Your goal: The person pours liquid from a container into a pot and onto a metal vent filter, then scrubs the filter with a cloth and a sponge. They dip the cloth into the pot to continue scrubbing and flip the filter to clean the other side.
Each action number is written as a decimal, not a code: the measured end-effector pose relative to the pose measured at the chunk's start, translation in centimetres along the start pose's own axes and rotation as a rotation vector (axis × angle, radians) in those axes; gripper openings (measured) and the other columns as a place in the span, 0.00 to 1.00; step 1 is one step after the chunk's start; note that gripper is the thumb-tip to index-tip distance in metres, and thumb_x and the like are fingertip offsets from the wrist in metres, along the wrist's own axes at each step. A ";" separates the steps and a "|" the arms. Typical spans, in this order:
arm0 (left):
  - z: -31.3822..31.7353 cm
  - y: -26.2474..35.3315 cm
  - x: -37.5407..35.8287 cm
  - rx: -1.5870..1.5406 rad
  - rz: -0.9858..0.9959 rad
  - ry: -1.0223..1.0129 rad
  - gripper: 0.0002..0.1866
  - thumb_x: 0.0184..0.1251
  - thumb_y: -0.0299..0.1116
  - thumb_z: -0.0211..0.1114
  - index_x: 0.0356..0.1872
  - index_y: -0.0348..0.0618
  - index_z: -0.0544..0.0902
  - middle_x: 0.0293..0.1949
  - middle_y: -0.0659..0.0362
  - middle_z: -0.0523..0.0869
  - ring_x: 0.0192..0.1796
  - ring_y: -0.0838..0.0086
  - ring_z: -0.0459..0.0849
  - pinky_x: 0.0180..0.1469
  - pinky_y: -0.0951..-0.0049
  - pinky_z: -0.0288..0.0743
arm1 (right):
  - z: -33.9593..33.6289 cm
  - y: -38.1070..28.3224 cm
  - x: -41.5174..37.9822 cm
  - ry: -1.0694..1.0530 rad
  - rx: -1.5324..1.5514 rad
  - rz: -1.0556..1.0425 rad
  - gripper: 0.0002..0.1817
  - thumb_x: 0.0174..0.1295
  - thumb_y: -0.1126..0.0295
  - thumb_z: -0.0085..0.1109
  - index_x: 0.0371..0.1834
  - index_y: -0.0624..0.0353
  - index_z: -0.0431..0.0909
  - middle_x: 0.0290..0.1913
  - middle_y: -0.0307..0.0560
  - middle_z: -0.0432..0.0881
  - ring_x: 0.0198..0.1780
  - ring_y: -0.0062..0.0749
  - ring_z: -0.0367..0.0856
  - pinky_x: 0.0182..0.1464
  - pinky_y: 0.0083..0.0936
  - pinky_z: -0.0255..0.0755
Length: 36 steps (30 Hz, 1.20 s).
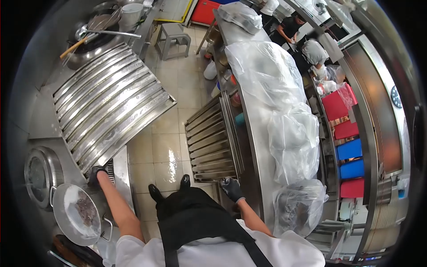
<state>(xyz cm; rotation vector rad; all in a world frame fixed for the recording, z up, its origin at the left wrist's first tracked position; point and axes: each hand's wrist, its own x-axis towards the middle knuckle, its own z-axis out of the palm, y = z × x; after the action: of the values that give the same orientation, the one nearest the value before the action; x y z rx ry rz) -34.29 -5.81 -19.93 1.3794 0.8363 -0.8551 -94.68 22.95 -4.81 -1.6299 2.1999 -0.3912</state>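
Note:
A ribbed metal hood filter (109,100) lies tilted across the steel counter on the left, wet and shiny. My left hand (98,173), in a black glove, is closed on its near corner; the fingertips are partly hidden. On the right, a second ribbed hood filter (211,142) leans against the base of the long worktable. My right hand (232,189), also black-gloved, is closed beside that filter's near corner. Something pale and greyish shows at its fingers, too small to name.
Left counter: a wok (95,42) with ladles, a two-handled pot (76,213) of cloudy liquid, a round lid (42,178). Plastic sheeting (271,84) covers the worktable. A grey stool (173,40) stands on the wet tiles (167,147). Two people (291,31) are beyond the worktable.

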 end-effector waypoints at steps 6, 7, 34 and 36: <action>1.3 3.4 1.4 -0.093 0.153 0.127 0.25 0.75 0.49 0.43 0.47 0.37 0.80 0.39 0.46 0.85 0.40 0.54 0.84 0.42 0.53 0.76 | -1.5 -2.1 -0.3 -0.022 -0.186 -0.149 0.13 0.60 0.60 0.61 0.43 0.55 0.82 0.46 0.56 0.82 0.49 0.54 0.79 0.50 0.45 0.72; 1.4 4.0 1.4 -0.114 0.175 0.147 0.25 0.75 0.49 0.42 0.47 0.36 0.80 0.39 0.45 0.85 0.40 0.54 0.84 0.42 0.52 0.76 | -1.5 -2.4 0.6 0.051 -0.239 -0.338 0.14 0.59 0.62 0.62 0.47 0.53 0.82 0.50 0.56 0.82 0.55 0.52 0.78 0.54 0.41 0.73; -1.2 -5.6 -8.4 0.749 1.844 0.247 0.32 0.65 0.47 0.54 0.69 0.46 0.64 0.69 0.44 0.66 0.71 0.43 0.62 0.69 0.35 0.50 | -9.9 -35.7 7.8 0.033 -0.503 -1.412 0.16 0.59 0.64 0.57 0.47 0.57 0.82 0.54 0.51 0.78 0.65 0.50 0.70 0.66 0.50 0.64; -1.7 -8.2 -11.3 0.836 2.054 0.044 0.26 0.66 0.44 0.55 0.66 0.57 0.70 0.73 0.57 0.65 0.75 0.52 0.59 0.73 0.36 0.45 | -9.8 -34.2 7.6 0.006 -0.527 -1.358 0.16 0.59 0.64 0.58 0.47 0.57 0.82 0.54 0.50 0.78 0.64 0.49 0.71 0.66 0.51 0.64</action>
<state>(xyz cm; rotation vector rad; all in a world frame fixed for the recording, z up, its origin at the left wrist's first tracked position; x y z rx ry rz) -46.75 -3.98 -13.76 1.9989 -1.1502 0.5901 -71.98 5.70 17.77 -3.2034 0.8590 -0.1104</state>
